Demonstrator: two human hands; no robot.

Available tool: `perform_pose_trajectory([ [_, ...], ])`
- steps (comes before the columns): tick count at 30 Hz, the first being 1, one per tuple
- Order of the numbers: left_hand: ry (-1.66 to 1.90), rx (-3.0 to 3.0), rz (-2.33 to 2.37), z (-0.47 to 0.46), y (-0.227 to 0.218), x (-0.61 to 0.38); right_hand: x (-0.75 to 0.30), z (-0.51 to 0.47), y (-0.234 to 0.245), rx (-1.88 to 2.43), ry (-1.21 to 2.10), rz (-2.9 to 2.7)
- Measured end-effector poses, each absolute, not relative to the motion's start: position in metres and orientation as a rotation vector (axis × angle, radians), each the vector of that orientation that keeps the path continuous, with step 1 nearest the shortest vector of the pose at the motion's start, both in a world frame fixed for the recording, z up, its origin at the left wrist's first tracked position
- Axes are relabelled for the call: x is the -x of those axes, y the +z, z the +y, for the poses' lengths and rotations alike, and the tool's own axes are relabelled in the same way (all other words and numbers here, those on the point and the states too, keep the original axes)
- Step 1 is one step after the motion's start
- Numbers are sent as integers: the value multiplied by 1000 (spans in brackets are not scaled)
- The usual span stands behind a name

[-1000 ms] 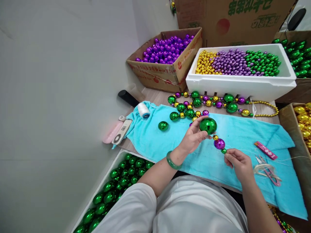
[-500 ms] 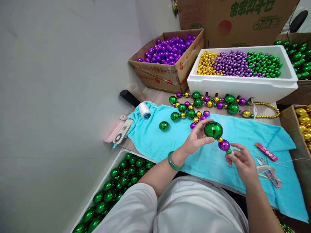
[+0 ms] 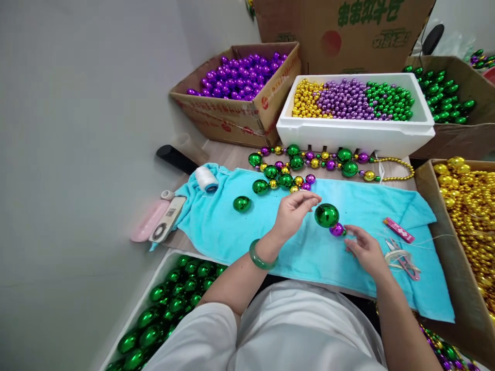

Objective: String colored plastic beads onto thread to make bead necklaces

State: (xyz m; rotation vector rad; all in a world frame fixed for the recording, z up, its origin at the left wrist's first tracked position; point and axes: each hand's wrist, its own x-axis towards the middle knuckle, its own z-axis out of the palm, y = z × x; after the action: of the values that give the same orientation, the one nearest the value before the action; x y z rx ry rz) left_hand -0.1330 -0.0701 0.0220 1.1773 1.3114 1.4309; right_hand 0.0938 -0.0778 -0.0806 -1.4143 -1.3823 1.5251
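Note:
My left hand (image 3: 296, 214) is closed in a pinch on a thin thread end at the left of a large shiny green bead (image 3: 327, 215). A purple bead (image 3: 336, 230) adjoins the green one at its lower right, followed by a tiny green bead (image 3: 344, 232). Beside that tiny bead is my right hand (image 3: 364, 250), its thumb and index finger apart and loosely curved. A loose green bead (image 3: 242, 204) lies on the turquoise towel (image 3: 216, 226). Behind my left hand, a strand of green, purple and gold beads (image 3: 285, 181) reaches onto the towel.
A white foam box (image 3: 356, 131) holds small gold, purple and green beads. Cardboard boxes of purple beads (image 3: 240, 77) and gold beads (image 3: 464, 206) flank it. Thread snips (image 3: 406, 265), a pink packet (image 3: 398, 230) and a thread spool (image 3: 207, 179) lie on the towel. Large green beads (image 3: 174, 299) fill a bin at lower left.
My left hand has shifted from the large green bead's side to the thread end. My right fingers have loosened from the small green bead. The camera view has turned right.

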Motion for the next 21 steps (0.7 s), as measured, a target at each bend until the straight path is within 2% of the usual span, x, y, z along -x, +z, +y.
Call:
perform_pose_trajectory([
  [2, 1434, -1124, 1295, -67, 30, 130, -97, -71, -68, 1537, 1304, -1495],
  [5, 1471, -1143, 1248, -60, 44, 125, -93, -58, -37, 1464, 1139, -1486],
  [10, 1555, -1223, 1146, -45, 64, 123, -58, -35, 2, 1162, 1488, -1415],
  [16, 1677, -1213, 1093, -30, 77, 138, -37, -22, 2, 1116, 1675, -1400],
  [21, 1655, -1095, 1025, -17, 61, 150, -42, -19, 8, 940, 1762, -1397],
])
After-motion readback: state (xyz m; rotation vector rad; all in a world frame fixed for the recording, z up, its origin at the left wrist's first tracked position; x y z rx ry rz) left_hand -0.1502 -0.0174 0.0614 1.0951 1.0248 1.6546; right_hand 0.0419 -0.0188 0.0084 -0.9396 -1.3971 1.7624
